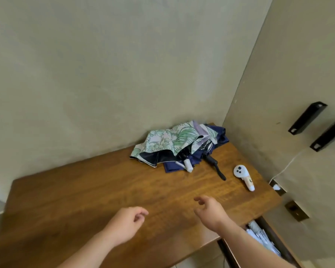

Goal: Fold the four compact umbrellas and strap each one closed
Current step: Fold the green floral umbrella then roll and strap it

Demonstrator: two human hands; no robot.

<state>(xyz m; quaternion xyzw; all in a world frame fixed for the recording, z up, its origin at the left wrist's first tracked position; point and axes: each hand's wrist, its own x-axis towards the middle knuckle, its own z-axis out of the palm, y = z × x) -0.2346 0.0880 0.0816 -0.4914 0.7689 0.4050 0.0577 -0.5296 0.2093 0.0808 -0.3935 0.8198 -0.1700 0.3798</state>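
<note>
Both hands hover empty above the wooden table [85,200]: left hand [127,223] fingers loosely curled, right hand [211,209] fingers relaxed and slightly apart, well short of the heaped umbrellas [179,144].

I am looking down at a brown wooden table [97,194] pushed into the corner of two walls. At its far right end lies a heap of loosely collapsed umbrellas [179,146]: a floral green-and-white canopy on top, navy fabric under it, a white handle [188,165] and a black handle [217,167] pointing toward me. Just right of the heap, apart from it, a white handheld controller [243,176] lies flat.
</note>
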